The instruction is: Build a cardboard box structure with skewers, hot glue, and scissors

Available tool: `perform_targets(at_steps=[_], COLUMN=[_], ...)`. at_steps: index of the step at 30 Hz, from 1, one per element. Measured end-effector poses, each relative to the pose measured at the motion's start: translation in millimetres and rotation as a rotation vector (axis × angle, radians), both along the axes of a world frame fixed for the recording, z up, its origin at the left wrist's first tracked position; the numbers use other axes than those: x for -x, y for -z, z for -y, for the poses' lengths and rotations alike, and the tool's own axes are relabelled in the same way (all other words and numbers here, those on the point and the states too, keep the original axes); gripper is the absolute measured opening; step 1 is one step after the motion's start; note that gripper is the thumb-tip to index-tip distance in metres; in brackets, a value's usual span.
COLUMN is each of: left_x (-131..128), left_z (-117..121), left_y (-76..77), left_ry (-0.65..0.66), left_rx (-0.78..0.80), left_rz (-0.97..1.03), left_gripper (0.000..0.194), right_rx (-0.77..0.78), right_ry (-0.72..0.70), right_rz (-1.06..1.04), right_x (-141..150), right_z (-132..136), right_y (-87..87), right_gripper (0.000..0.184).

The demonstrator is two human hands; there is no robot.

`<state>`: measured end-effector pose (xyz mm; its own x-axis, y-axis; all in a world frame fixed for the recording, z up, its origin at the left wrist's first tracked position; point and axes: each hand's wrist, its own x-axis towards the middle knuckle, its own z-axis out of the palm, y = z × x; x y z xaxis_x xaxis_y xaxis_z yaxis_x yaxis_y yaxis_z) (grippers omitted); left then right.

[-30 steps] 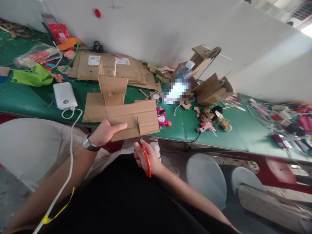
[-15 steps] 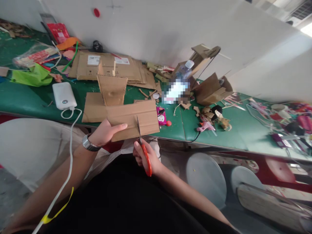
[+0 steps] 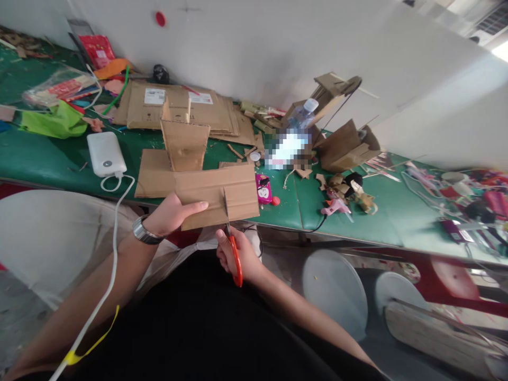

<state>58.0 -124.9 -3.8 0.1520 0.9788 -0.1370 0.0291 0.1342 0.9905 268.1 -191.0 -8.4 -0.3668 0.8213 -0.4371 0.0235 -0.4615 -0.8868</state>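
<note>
A flat piece of cardboard (image 3: 242, 185) extends over the table's front edge. My left hand (image 3: 172, 214) grips its left end, thumb on top and the other fingers hidden beneath. My right hand (image 3: 238, 254) is closed round the orange handles of a pair of scissors (image 3: 237, 264). One scissor blade lies over the cardboard's upper face, pointing away from me; the other blade is hidden below. Just behind the piece, a cardboard structure (image 3: 186, 145) with an upright panel and a wooden stick stands on the green table.
A white power bank (image 3: 105, 153) with a cable sits at left. Flattened cardboard boxes (image 3: 177, 108) lie at the back. A pink glue gun (image 3: 335, 205), a pink socket block (image 3: 263, 189) and a plastic bottle (image 3: 305, 114) are to the right. Grey stools (image 3: 335, 293) stand below the table.
The orange scissor handles have swung slightly left and closer together in my right hand. My left hand and the cardboard stay nearly in place; the view has shifted slightly.
</note>
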Motion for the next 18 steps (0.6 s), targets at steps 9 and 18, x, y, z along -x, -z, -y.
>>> perform_targets(at_steps=[9, 18], left_x=[1.0, 5.6], left_z=[0.6, -2.9], left_y=[1.2, 11.2], left_ry=[-0.017, -0.055], left_rx=[0.027, 0.029], left_rz=[0.042, 0.075], left_gripper=[0.058, 0.063], right_rx=[0.015, -0.006], right_ry=[-0.06, -0.05], right_rz=[-0.088, -0.254], right_x=[-6.2, -14.9], right_z=[-0.1, 2.7], right_y=[1.0, 1.3], right_gripper=[0.055, 0.065])
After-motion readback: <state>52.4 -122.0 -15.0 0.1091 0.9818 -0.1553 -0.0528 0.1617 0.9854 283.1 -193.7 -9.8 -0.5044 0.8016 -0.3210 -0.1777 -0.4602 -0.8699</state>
